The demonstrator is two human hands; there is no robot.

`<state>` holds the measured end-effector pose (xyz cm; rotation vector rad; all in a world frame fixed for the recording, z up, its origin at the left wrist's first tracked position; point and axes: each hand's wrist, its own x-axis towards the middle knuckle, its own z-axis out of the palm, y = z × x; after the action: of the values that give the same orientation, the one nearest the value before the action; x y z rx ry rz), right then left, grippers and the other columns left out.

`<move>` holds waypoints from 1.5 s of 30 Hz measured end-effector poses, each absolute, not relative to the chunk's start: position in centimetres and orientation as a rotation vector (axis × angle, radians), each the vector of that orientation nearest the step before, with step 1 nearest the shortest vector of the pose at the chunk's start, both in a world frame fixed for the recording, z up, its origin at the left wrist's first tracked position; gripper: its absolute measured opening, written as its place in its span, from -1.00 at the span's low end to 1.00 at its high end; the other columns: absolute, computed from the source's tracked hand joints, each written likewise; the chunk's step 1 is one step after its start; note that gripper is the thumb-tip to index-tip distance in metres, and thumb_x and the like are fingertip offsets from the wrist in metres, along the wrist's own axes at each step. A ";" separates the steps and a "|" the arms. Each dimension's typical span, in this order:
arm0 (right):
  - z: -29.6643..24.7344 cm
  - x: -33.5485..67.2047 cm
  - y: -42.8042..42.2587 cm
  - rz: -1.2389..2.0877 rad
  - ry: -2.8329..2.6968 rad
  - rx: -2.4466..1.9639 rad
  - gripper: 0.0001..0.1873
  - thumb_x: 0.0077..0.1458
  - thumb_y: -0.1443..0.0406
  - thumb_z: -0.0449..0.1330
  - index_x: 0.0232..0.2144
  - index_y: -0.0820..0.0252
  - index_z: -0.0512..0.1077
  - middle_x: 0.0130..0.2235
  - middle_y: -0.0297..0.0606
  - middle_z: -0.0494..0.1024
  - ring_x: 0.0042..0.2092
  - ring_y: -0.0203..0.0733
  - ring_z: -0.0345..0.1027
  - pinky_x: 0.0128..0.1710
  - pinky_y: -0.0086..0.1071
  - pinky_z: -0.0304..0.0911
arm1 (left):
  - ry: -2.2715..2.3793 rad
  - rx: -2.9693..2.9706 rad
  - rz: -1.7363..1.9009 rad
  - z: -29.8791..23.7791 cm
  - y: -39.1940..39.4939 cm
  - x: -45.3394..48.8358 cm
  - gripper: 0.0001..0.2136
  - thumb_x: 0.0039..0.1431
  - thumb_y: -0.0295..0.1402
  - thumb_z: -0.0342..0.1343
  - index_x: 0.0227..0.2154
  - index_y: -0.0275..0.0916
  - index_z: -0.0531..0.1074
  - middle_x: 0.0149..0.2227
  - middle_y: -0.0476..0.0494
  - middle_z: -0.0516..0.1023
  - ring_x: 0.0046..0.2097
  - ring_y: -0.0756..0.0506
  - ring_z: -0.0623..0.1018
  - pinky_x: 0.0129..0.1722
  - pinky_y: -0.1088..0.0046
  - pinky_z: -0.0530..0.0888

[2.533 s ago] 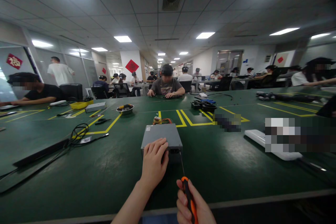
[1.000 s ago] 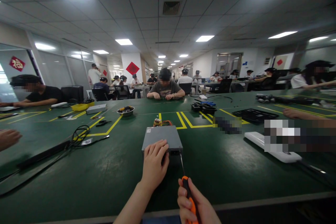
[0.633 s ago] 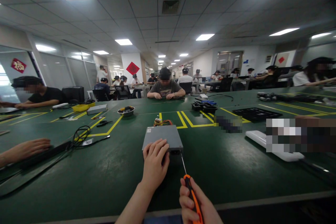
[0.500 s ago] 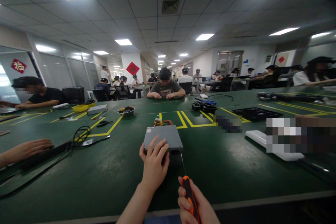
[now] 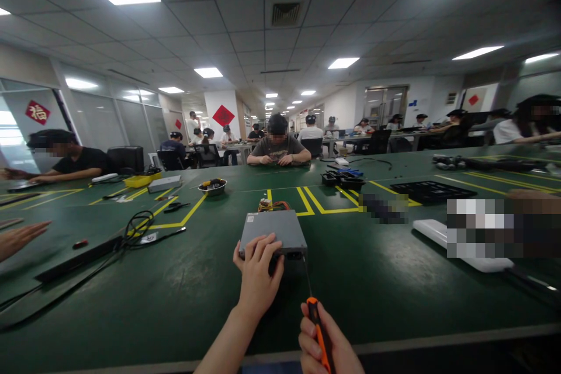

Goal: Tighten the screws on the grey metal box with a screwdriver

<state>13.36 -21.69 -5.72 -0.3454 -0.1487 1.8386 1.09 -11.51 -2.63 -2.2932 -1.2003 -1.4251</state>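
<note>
A grey metal computer power supply (image 5: 274, 225) lies on the green table, its bundle of coloured wires (image 5: 276, 205) at the far side. Across its near left part, my left hand (image 5: 260, 272) grips it, fingers on top and thumb against the near face. My right hand (image 5: 326, 339) is closed around the orange and black handle of a screwdriver (image 5: 319, 327). The screwdriver's thin shaft points up and away, its tip at the near right corner of the power supply, beside the power socket (image 5: 294, 256). Whether the tip sits in a screw cannot be made out.
Left lie a black power strip (image 5: 79, 260) with cables and a co-worker's hand (image 5: 21, 239). A metal bowl (image 5: 213, 188) and black trays (image 5: 344, 179) stand farther back. At right is a white power strip (image 5: 460, 248). Another person (image 5: 278, 146) sits opposite.
The co-worker's hand at the left has lifted off the black power strip and drawn back left. My hands, the screwdriver and the power supply hold almost the same position; the view has shifted slightly.
</note>
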 end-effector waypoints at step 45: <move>-3.7 10.3 -21.6 1.949 -0.039 -0.267 -0.59 -0.42 0.28 0.51 -0.51 0.40 0.46 -0.61 -0.36 0.43 -0.73 -0.53 0.09 -0.81 -0.63 0.01 | -1.220 -2.281 -1.451 -2.8 -11.3 1.1 -0.77 0.11 -0.41 0.10 -0.17 -0.01 0.43 -0.04 -0.03 0.53 0.02 -0.19 0.40 0.13 -0.02 -0.07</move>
<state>10.35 -21.58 -3.74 -0.2669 -0.0387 1.9493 1.10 -11.35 -2.78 -2.2808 -1.2203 -1.4510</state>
